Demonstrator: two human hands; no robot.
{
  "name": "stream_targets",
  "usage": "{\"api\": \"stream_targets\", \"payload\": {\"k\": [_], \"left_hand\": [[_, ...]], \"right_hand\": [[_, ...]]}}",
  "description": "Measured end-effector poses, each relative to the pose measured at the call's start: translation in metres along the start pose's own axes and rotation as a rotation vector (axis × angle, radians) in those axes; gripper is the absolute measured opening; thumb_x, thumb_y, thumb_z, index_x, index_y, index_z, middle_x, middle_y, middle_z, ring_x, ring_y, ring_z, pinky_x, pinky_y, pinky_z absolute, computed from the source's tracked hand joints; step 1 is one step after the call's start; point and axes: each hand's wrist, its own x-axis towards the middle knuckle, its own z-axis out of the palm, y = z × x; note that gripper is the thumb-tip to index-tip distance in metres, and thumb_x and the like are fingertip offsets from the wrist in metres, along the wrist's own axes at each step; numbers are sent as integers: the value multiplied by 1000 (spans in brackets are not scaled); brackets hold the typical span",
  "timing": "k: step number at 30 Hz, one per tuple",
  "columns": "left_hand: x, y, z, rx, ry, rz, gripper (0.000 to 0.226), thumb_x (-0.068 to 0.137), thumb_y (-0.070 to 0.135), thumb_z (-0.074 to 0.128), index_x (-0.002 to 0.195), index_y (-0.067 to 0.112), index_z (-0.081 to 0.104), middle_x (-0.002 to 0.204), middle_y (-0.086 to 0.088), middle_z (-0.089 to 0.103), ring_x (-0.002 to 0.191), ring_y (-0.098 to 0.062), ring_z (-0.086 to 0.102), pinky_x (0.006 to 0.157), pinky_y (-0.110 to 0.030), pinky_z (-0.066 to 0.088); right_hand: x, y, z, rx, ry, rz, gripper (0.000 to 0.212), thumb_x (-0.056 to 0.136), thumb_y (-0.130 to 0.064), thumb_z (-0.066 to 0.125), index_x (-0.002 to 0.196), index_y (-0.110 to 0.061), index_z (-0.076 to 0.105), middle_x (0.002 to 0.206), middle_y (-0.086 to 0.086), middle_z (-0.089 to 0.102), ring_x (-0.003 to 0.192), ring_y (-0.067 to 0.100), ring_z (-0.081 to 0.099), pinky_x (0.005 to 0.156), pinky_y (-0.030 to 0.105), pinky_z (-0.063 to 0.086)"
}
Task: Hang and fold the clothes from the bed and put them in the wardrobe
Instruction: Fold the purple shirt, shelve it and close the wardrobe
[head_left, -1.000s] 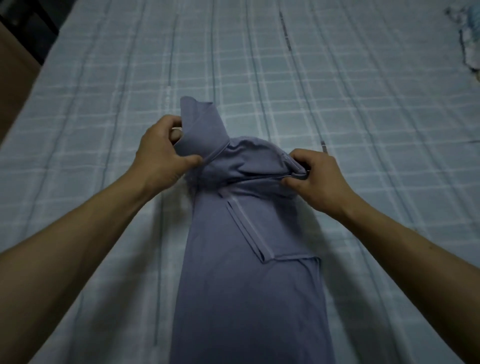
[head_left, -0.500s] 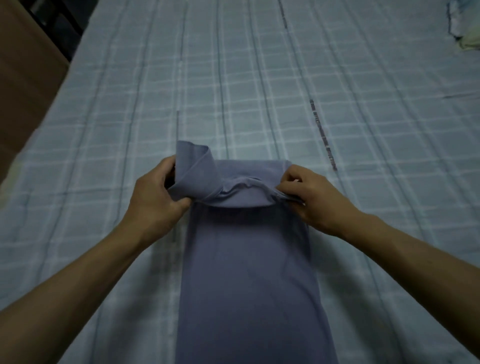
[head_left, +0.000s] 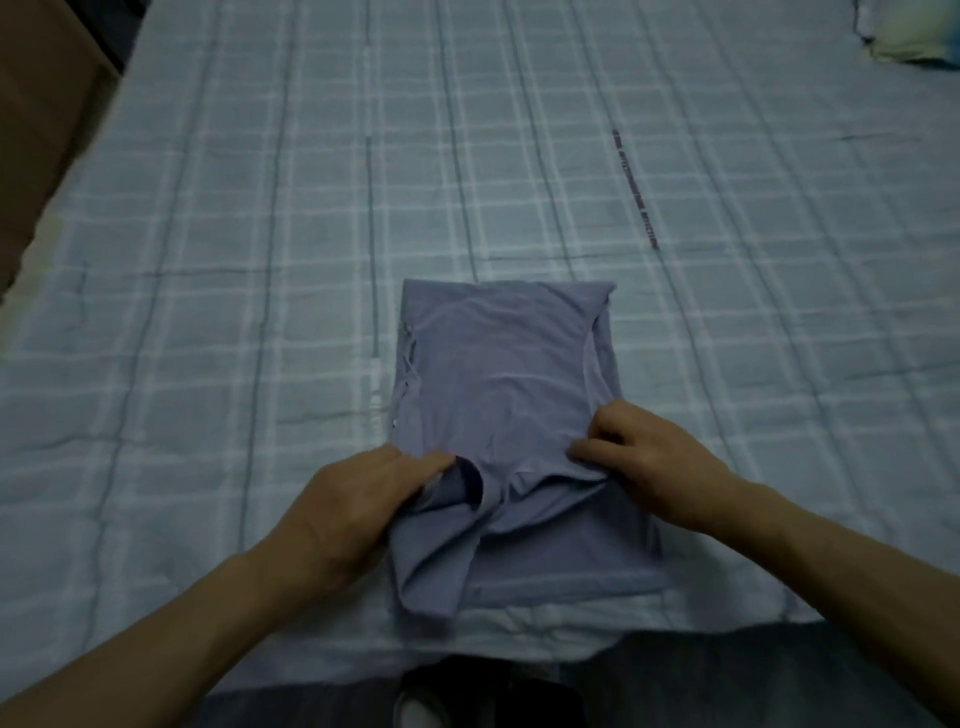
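Here's the shirt, doubled over on itself into a compact rectangle and lying flat on the bed, close to the near edge. Both hands are on the fold's loose end. The left hand has its fingers curled around the bunched cloth at the near-left corner, thumb laid on top. The right hand pinches the folded hem on the other side, fingertips tucked tight against the fabric, nothing spread wide.

The far edge looks tidy and square. The near-left corner does not: a flap hangs out past the rectangle and droops toward the bed's edge, so this fold is not quite finished. My read is that the corner needs tucking or smoothing, and perhaps one more fold, before the shirt is ready to carry.

As for the wider job, it looks early or mid-way. Nothing is hung here, and no wardrobe shows. A pale bundle sits at the far right corner of the bed, well apart from the shirt; whether that is clothing or bedding, I cannot tell. So one garment is nearly folded, and putting it away is all to come.
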Motion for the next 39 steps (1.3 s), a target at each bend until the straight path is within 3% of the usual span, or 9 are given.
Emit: {"api": "stream_targets", "payload": {"k": [5,9,14,20,23,27,30,32,39], "left_hand": [[-34,13,18,59,-138,-46,45,106,35,25,140,12,42,94,-2,64,81,-12,49,66,-22,44],[-35,17,20,35,-152,74,35,87,14,62,121,14,54,96,-8,63,79,-24,56,60,-33,50],[-31,23,18,86,-116,70,21,84,5,67,103,10,61,88,-9,56,74,-22,49,55,-35,44],[-42,8,17,120,-409,117,29,77,14,68,105,22,67,94,1,61,81,-19,56,63,-30,47],[-22,9,7,39,-285,-117,26,73,16,58,97,20,69,90,1,63,76,-22,58,60,-33,49],[29,14,24,156,-107,-399,45,94,32,40,128,10,59,126,-8,61,114,-28,57,93,-38,48],[51,8,56,263,-275,-444,63,98,44,30,150,9,36,156,-10,35,144,-29,32,116,-49,30],[45,-1,76,285,-366,-401,67,100,52,23,155,14,25,162,-7,21,149,-25,20,119,-52,19],[41,-11,82,255,-389,-374,66,100,56,21,154,20,27,161,-2,26,147,-23,26,118,-47,17]], "right_hand": [[-30,-14,19,-71,6,36,25,92,-13,57,115,-8,65,95,13,58,81,29,55,66,40,49],[-35,-19,23,-85,53,67,27,94,-15,52,111,-4,69,93,15,59,82,28,55,67,37,49],[-37,-17,21,-139,139,117,26,92,-16,55,111,-6,70,94,15,60,81,28,54,67,36,47],[-46,-24,28,-170,-238,126,49,85,-21,56,133,-12,55,115,7,57,100,25,53,80,38,53],[-27,-26,5,-62,-258,240,39,89,-33,43,121,-21,62,100,3,61,90,25,58,74,38,51],[24,-26,6,-118,100,468,51,96,-45,35,126,-10,58,118,15,59,103,35,56,86,43,49],[48,-24,36,-118,14,463,72,97,-57,28,151,-10,29,158,17,24,145,34,24,116,48,26],[42,-21,60,-105,-71,435,77,97,-63,23,156,-15,11,164,9,4,151,27,2,121,50,13],[28,-15,74,-15,-119,431,76,97,-66,25,157,-22,8,164,2,3,151,20,1,122,46,8]]}}
